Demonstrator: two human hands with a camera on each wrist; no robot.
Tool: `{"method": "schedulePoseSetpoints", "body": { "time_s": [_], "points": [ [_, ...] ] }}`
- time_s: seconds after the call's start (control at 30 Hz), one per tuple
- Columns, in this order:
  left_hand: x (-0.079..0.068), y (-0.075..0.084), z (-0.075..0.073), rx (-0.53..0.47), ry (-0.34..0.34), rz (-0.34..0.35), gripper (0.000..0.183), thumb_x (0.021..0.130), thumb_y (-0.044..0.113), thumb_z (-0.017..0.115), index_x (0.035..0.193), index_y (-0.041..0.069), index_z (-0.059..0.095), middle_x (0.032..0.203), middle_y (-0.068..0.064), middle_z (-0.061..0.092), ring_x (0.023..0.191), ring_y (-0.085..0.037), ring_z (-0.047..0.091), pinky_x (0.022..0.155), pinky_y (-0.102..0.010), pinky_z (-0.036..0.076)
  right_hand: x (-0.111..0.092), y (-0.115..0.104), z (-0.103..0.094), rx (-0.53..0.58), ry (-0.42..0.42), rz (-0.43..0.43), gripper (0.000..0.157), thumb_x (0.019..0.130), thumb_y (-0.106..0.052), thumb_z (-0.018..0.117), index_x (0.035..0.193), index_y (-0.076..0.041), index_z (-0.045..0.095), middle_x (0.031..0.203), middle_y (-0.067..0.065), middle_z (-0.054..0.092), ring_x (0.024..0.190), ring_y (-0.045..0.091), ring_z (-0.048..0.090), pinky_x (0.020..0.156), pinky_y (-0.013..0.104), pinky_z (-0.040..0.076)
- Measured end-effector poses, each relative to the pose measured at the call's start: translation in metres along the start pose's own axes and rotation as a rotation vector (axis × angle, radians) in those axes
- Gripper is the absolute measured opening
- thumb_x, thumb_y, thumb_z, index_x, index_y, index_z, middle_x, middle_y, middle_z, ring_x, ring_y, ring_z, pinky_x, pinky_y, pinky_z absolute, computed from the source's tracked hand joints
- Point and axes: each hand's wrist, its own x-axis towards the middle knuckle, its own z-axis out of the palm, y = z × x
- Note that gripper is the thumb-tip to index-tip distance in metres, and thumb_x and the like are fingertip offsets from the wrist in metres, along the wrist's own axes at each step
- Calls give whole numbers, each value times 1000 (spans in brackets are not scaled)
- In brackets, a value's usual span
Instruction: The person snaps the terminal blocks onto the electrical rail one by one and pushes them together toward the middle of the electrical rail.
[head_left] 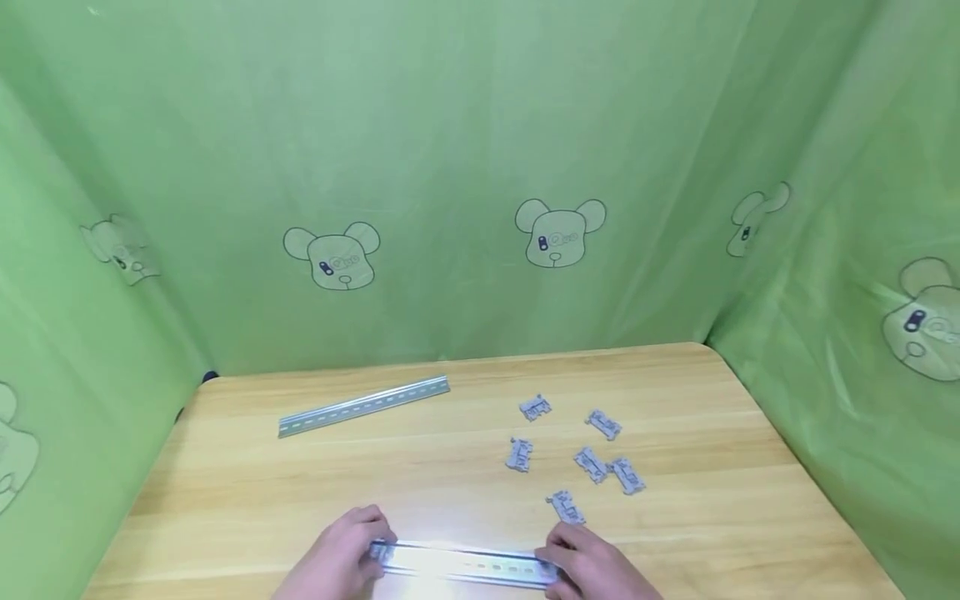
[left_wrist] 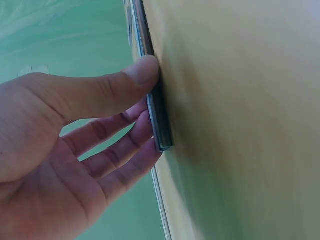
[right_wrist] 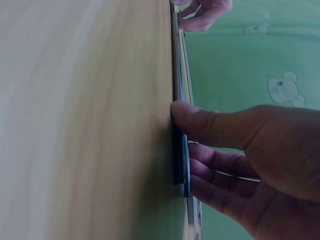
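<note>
our left hand [head_left: 339, 552] and right hand [head_left: 598, 568] pinch opposite ends of a long silver slotted metal rail [head_left: 465, 563] between the fingers; six grey notched plastic pieces [head_left: 591, 464] lie beyond our right fingers.

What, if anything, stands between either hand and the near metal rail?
Nothing visible does: the left hand and right hand grip the near rail directly, one toward each end. The nearest gray piece lies just beyond the right hand, not between it and the rail.
</note>
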Motion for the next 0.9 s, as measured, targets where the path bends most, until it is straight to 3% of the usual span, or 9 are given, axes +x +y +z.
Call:
{"method": "schedulePoseSetpoints", "body": {
  "time_s": [0.17, 0.33, 0.67, 0.9],
  "points": [
    [-6, -15, -14, -19, 13, -64, 28, 66, 7, 83, 90, 16, 74, 90, 11, 65, 83, -13, 63, 77, -42, 59, 22, -11, 4, 22, -56, 34, 36, 90, -32, 68, 115, -6, 72, 101, -6, 59, 87, 7, 55, 73, 27, 57],
    [-8, -28, -21, 10, 27, -112, 28, 65, 7, 84, 90, 15, 74, 91, 9, 67, 85, -17, 66, 79, -45, 59, 39, -14, 4, 34, -21, 48, 34, 90, -30, 69, 115, -7, 73, 103, -3, 61, 89, 10, 56, 73, 28, 57],
    [4, -31, -27, 71, 79, -49, 26, 65, 8, 85, 89, 12, 76, 87, 8, 66, 80, -12, 64, 74, -37, 60, 51, 0, 4, 71, 37, 112, 36, 88, -26, 71, 118, -6, 71, 108, -4, 60, 95, 11, 56, 80, 34, 58],
    [17, -27, -27, 60, 75, -52, 25, 66, 10, 85, 90, 10, 76, 89, 5, 67, 80, -14, 63, 74, -38, 59, 51, 13, 2, 75, 68, 133, 36, 85, -24, 74, 116, -6, 72, 109, -1, 61, 98, 15, 58, 84, 34, 59]
  ]
}}
